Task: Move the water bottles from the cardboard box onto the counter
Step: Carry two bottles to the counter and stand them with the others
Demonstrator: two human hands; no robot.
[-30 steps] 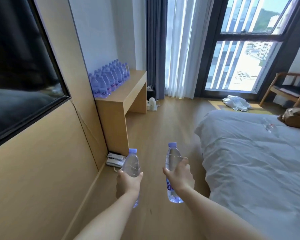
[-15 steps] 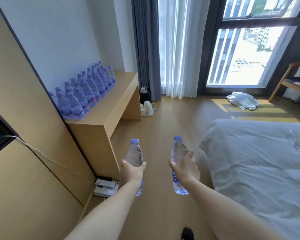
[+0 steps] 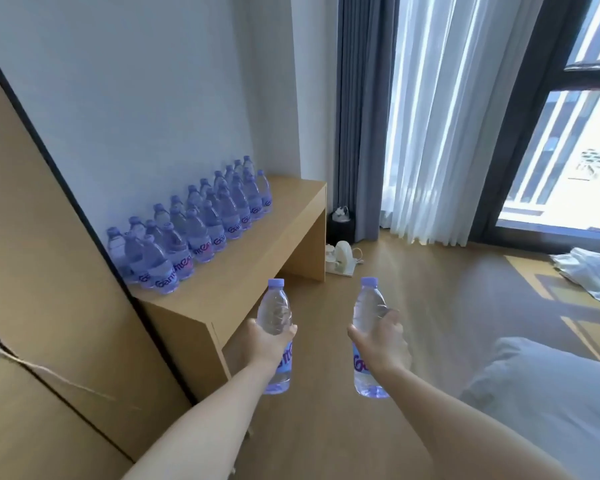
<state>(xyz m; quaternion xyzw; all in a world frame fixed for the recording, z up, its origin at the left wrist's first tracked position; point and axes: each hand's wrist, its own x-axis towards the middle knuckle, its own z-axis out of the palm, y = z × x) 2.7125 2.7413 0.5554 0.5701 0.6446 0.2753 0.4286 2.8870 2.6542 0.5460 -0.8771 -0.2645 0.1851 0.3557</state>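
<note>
2 bare forearms, no sleeves; left hand (image 3: 269, 342), right hand (image 3: 383, 344).

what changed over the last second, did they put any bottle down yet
No bottle has been set down. The person walked toward the counter, so the rows of bottles on it now look closer and the dark panel on the left has slid out of view. The left hand still grips its bottle and the right hand still grips its bottle, both upright. The rows on the counter look unchanged.
</note>
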